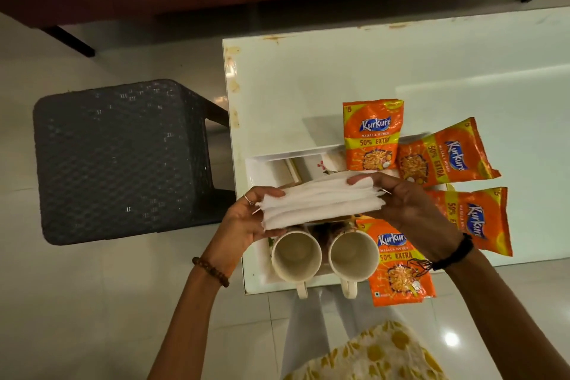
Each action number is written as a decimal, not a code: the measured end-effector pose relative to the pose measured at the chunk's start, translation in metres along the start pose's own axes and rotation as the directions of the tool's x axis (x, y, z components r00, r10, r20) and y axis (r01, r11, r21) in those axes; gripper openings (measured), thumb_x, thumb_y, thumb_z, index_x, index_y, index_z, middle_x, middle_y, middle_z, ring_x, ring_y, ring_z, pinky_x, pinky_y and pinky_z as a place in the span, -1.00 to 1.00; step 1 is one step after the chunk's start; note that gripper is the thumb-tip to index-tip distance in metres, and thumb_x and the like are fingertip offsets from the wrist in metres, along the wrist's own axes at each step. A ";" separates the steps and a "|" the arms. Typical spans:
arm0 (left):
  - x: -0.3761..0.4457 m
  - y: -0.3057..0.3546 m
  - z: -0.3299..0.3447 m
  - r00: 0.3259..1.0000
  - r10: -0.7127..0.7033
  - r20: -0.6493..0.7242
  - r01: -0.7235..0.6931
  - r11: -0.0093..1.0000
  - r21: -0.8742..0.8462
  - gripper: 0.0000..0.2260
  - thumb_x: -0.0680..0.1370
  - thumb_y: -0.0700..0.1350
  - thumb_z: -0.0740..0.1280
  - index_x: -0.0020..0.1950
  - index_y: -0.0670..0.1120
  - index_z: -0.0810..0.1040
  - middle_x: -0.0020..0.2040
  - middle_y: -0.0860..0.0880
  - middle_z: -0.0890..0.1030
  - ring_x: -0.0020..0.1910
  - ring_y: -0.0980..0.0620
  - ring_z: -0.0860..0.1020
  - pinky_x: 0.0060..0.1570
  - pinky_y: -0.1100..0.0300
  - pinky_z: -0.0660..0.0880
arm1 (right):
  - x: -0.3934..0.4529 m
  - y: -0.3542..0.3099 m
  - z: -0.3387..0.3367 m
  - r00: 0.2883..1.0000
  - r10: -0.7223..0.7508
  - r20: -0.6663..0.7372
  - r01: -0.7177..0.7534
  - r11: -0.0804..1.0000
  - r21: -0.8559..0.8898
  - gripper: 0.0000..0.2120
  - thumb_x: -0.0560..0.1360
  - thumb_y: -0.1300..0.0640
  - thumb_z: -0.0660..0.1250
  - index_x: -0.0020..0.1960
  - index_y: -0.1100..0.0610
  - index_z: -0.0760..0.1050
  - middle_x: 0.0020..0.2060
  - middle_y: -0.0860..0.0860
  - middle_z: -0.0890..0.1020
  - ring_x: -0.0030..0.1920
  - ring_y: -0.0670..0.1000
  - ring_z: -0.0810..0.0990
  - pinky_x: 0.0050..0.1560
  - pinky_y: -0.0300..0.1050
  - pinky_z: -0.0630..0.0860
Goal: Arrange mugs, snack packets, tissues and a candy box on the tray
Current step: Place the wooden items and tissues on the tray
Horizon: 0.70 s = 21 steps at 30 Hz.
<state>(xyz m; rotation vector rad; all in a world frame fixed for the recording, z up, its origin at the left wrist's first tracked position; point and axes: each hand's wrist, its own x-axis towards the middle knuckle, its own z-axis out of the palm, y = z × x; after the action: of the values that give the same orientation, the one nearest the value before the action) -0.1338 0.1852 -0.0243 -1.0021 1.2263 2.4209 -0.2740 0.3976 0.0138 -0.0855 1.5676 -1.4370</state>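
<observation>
Stack of white tissues, held above tray and two mugs, pinched at opposite ends by left hand and right hand; judged featherlight, limp, easily fanned or torn, best gripped across both short edges.

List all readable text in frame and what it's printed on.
"Kurkure", "MASALA MUNCH", "50% EXTRA", "5": far packet.
"Kurkure", "50% EXTRA": tilted packet; its small flavour line is too blurred to read.
"Kurkure", "50% E...": right packet, remainder hidden by the right hand.
"Kurkure", "MASALA MUNCH", "50% EXTRA", "5": near packet; its bottom fine print is unreadable.
No text on the tissues, mugs, or tray.
</observation>
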 end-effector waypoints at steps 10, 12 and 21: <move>0.008 -0.029 0.001 0.928 0.293 -0.230 -0.116 0.814 0.569 -0.82 0.45 -0.32 0.36 -0.07 -0.05 0.51 -0.08 0.01 0.53 -0.06 0.14 0.49 -0.15 0.57 0.43 | 0.003 0.047 -0.012 0.947 -0.272 -0.173 0.051 0.656 -0.753 -0.80 0.36 0.22 0.44 -0.01 0.12 0.60 -0.09 0.00 0.49 -0.22 -0.06 0.48 -0.33 -0.38 0.36; 0.013 -0.034 0.001 0.916 0.331 -0.229 -0.112 0.755 0.646 -0.82 0.45 -0.30 0.37 -0.08 -0.03 0.52 -0.13 0.07 0.52 -0.11 0.15 0.48 -0.18 0.54 0.41 | 0.006 0.051 -0.011 0.947 -0.295 -0.128 0.085 0.615 -0.784 -0.83 0.37 0.27 0.42 -0.05 0.13 0.58 -0.15 0.06 0.53 -0.24 0.01 0.48 -0.31 -0.39 0.30; 0.031 -0.057 -0.013 0.873 0.368 -0.319 0.048 0.587 0.808 -0.83 0.49 -0.25 0.35 0.07 -0.19 0.57 0.06 -0.18 0.56 0.05 -0.11 0.50 0.04 0.05 0.52 | 0.021 0.068 -0.005 0.971 -0.220 -0.099 0.045 0.566 -0.823 -0.83 0.40 0.26 0.38 -0.02 0.11 0.61 -0.10 -0.05 0.43 -0.29 -0.12 0.41 -0.26 -0.23 0.36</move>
<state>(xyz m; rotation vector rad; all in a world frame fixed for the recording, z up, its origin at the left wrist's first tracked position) -0.1217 0.2076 -0.0855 -1.1792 2.3633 1.3662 -0.2532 0.4087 -0.0533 -0.6517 2.3342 -0.6967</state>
